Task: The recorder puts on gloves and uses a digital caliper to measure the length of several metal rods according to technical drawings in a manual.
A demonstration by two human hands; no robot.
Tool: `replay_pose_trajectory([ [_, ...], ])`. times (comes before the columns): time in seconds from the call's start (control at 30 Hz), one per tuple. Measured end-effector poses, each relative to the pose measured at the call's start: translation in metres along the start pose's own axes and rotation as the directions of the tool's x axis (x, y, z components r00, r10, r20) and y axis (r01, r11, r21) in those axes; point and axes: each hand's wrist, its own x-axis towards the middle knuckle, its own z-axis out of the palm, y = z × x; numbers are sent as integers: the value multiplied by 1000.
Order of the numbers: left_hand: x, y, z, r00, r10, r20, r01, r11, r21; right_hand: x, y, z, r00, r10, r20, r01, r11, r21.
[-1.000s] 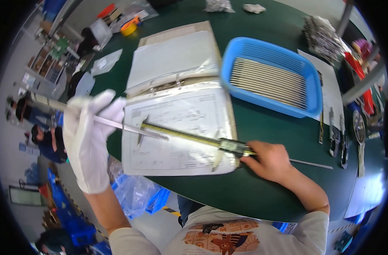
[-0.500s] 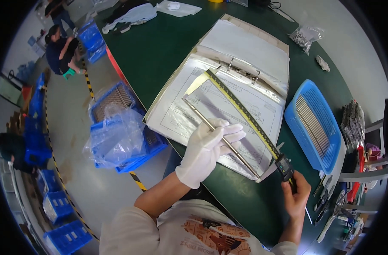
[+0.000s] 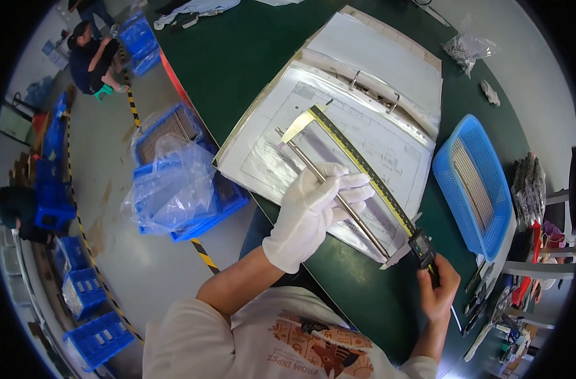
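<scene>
Since a second ago, I see the metal rod has swung in from the left and now runs beside the caliper at frame centre, over the open binder. I judge the two are roughly aligned for measuring. My gloved left hand has its grip closed round the rod; my bare right hand holds the caliper's lower end. Jaw contact I cannot confirm.

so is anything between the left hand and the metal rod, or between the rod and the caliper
Only the white glove comes between the left hand and the metal rod, which the fingers already hold. Nothing visible stands between the rod and the caliper; whether both rod ends touch its jaws is too fine to tell.
</scene>
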Motion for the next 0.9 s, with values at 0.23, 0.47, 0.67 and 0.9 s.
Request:
replay_pose_trajectory([
  [0.23, -1, 1, -1, 1000, -16, -15, 16, 1000, 12, 3, -4, 4, 998, -55, -15, 55, 998, -31],
  [0.47, -1, 2, -1, 1000, -1, -7, 1, 1000, 22, 6, -3, 6, 990, -137, -26, 136, 989, -58],
  [0.67, -1, 1, -3, 1000, 12, 3, -12, 999, 31, 3, -4, 7, 991, -127, -37, 125, 991, -56],
  [0.9, -4, 1, -1, 1000, 3, -26, -2, 999, 49, -3, -7, 1, 999, 8, 39, -6, 999, -36],
])
